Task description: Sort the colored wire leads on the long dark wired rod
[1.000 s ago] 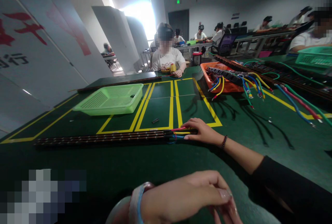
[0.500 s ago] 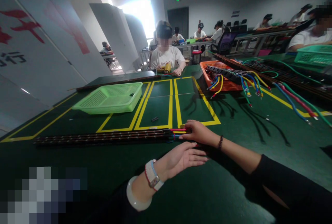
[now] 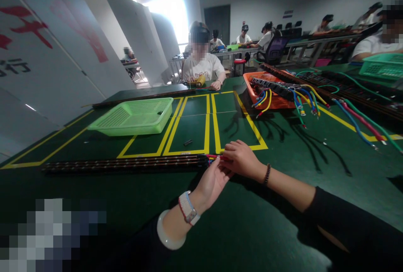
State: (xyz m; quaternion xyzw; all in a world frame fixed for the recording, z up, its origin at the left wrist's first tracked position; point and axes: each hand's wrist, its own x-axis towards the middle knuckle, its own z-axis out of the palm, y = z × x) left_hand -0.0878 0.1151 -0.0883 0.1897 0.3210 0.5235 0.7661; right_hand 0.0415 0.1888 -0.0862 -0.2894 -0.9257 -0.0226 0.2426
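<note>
A long dark strip (image 3: pixel 126 163) lies across the green table (image 3: pixel 239 230) in front of me. Short coloured wires (image 3: pixel 213 158) stick out of its right end. My right hand (image 3: pixel 241 159) rests curled over those wire ends, gripping them. My left hand (image 3: pixel 212 181) reaches up from below with fingers stretched out, its fingertips touching the right hand just under the strip's end. It holds nothing. A watch and a pale bangle sit on my left wrist.
A light green basket (image 3: pixel 135 116) stands at the back left beside yellow floor-tape boxes (image 3: pixel 208 125). An orange tray (image 3: pixel 270 95) with wired strips and loose cables (image 3: pixel 355 121) spreads at the right. A seated person (image 3: pixel 201 64) works across the table; others sit further back.
My left hand has risen from the bottom edge and moved forward to meet the right hand at the strip's end. The right hand has curled tighter over the wires.
</note>
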